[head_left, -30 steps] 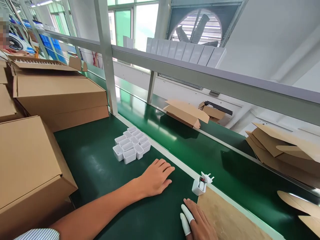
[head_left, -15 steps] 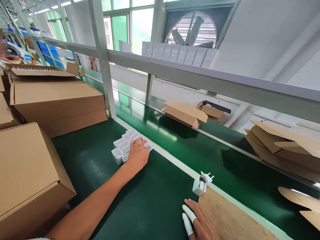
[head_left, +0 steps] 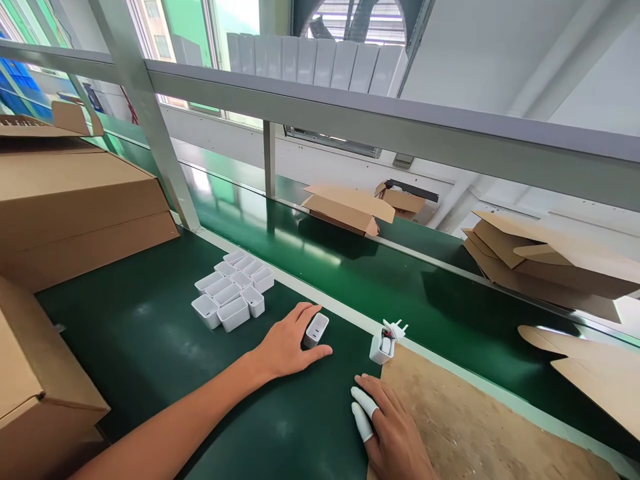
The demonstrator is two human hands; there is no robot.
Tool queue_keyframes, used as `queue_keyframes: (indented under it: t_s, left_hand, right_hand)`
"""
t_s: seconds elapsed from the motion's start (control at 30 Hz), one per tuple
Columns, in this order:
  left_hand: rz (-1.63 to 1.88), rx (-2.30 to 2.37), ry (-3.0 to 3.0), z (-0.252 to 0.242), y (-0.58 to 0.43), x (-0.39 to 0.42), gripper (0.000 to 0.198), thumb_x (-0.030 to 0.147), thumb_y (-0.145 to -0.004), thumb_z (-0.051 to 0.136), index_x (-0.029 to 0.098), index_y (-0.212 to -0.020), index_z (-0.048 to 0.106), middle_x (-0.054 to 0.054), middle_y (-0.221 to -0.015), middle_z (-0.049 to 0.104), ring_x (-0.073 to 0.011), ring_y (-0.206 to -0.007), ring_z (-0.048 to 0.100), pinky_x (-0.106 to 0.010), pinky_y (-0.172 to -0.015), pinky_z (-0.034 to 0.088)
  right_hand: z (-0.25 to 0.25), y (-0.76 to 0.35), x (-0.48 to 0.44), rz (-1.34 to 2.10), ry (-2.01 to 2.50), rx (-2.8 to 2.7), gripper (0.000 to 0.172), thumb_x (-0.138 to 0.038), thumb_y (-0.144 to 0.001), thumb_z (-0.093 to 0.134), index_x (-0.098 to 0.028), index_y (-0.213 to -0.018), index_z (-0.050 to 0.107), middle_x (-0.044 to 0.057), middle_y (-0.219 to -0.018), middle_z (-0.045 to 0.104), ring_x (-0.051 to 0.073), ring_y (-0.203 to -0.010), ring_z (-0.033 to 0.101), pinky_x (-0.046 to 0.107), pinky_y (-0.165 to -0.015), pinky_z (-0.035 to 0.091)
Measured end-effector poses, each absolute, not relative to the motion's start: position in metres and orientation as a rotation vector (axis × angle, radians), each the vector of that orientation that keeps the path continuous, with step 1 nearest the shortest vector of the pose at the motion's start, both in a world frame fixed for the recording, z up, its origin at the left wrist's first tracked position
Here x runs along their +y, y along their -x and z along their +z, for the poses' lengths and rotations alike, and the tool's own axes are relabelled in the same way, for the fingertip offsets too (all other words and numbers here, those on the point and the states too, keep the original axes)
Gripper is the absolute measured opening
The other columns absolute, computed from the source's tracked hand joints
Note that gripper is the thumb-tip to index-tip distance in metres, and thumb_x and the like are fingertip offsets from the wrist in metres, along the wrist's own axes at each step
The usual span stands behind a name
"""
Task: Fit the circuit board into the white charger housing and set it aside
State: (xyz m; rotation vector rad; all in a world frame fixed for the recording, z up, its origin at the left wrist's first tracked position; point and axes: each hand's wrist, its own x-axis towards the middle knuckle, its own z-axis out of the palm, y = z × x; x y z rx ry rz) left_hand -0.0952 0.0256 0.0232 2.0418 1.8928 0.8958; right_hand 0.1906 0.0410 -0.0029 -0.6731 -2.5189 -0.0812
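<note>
My left hand (head_left: 287, 343) grips a small white plastic shell (head_left: 316, 329) between thumb and fingers, just above the green table mat (head_left: 150, 347). A cluster of several more white shells (head_left: 231, 289) sits to its left. My right hand (head_left: 393, 433), with white finger cots on two fingers, lies flat on the near corner of a brown board (head_left: 475, 427). Just beyond its fingertips stands another white shell with pronged parts sticking out (head_left: 384, 343).
Large cardboard boxes (head_left: 75, 200) are stacked at the left, with another box (head_left: 35, 387) at the near left. A green conveyor belt (head_left: 400, 280) runs behind the table, carrying an open carton (head_left: 347, 208). Flattened cardboard (head_left: 550, 260) lies at the right.
My left hand went out to the cluster of shells, took one, and has drawn it back toward my right hand. The view has shifted to the right.
</note>
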Motion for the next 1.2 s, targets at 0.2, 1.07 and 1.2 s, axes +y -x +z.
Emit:
queue_keyframes:
  t_s: [0.2, 1.07, 1.2]
  left_hand:
    - [0.997, 1.967, -2.144, 0.009, 0.106, 0.034, 0.042, 0.031, -0.098, 0.059, 0.019, -0.138, 0.052, -0.012, -0.130, 0.066, -0.0280, -0.117, 0.067, -0.042, -0.091, 0.064]
    - [0.649, 1.484, -2.514, -0.006, 0.088, 0.020, 0.062, 0.047, -0.105, 0.057, 0.022, -0.158, 0.040, -0.013, -0.163, 0.045, -0.0350, -0.155, 0.036, -0.057, -0.122, 0.045]
    - [0.631, 1.591, -2.435, -0.013, 0.088, 0.023, 0.070, 0.052, -0.106, 0.053, 0.024, -0.165, 0.027, -0.014, -0.169, 0.035, -0.0357, -0.159, 0.025, -0.059, -0.125, 0.039]
  right_hand:
    - [-0.006, -0.191, 0.042, -0.092, 0.649, -2.492, 0.030, -0.016, -0.104, 0.042, -0.020, -0.124, 0.065, 0.013, -0.128, 0.074, 0.029, -0.118, 0.073, 0.044, -0.092, 0.068]
    - [0.000, -0.186, 0.036, 0.126, 0.720, -2.448, 0.033, -0.002, -0.096, 0.046, -0.017, -0.111, 0.070, 0.013, -0.130, 0.070, 0.027, -0.125, 0.066, 0.046, -0.105, 0.061]
    - [0.002, -0.186, 0.037, 0.103, 0.715, -2.447, 0.034, -0.001, -0.096, 0.043, -0.017, -0.113, 0.068, 0.013, -0.129, 0.071, 0.026, -0.123, 0.067, 0.044, -0.103, 0.062]
